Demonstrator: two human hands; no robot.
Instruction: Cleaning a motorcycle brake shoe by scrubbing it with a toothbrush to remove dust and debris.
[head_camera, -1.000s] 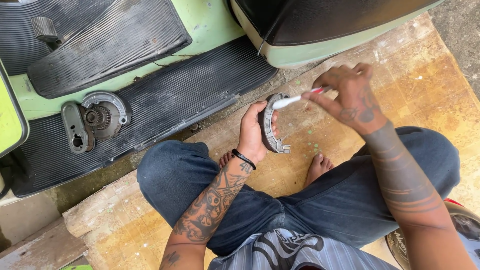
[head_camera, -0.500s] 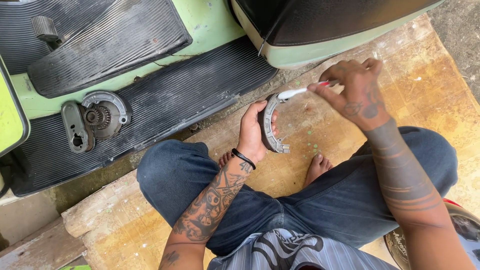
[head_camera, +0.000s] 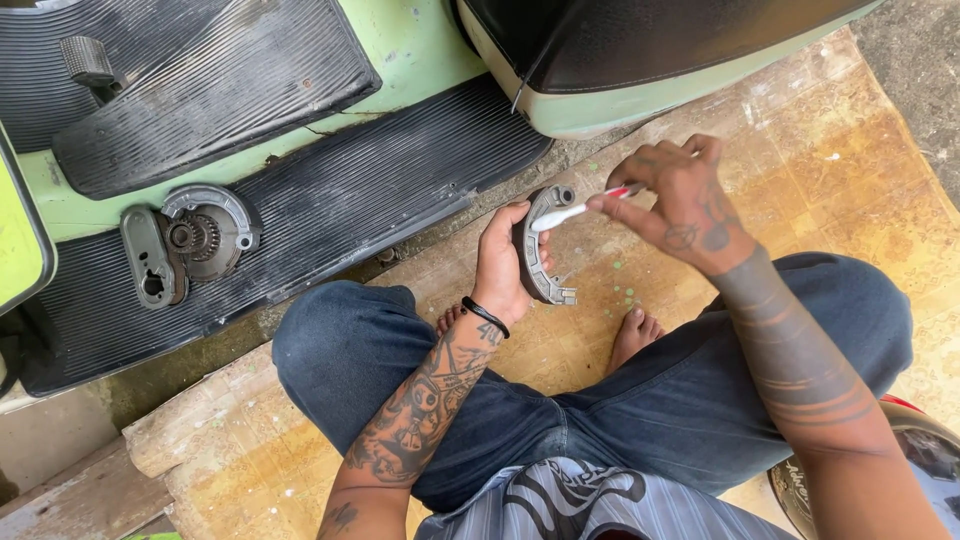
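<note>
The curved grey metal brake shoe (head_camera: 538, 248) stood on end in the left hand (head_camera: 500, 262), whose fingers wrapped its outer arc from behind while the thumb pressed near the top. It hung above the lap, between the two hands, clear of the tiled floor (head_camera: 850, 170). The right hand (head_camera: 680, 205) was closed in a pinch on a thin white brush with a red handle end (head_camera: 580, 207), its tip touching the upper inner edge of the shoe.

Judging by its look, the shoe was cast metal: stiff, fairly heavy for its size, not fragile, though possibly greasy and so liable to slip. The bare middle of the arc, where the left hand already held it, seemed the best place to grip, leaving both notched ends free. The brush looked light and slightly flexible, suited to a fingertip hold near its rear end.

Far to the left of the left hand, on the black ribbed rubber mat (head_camera: 330, 210) of the pale green scooter (head_camera: 420, 50), lay a round grey gear housing (head_camera: 205, 228) and, just beside it, a flat grey metal cover (head_camera: 148, 258). No packages, labels or signs could be made out near either hand.
</note>
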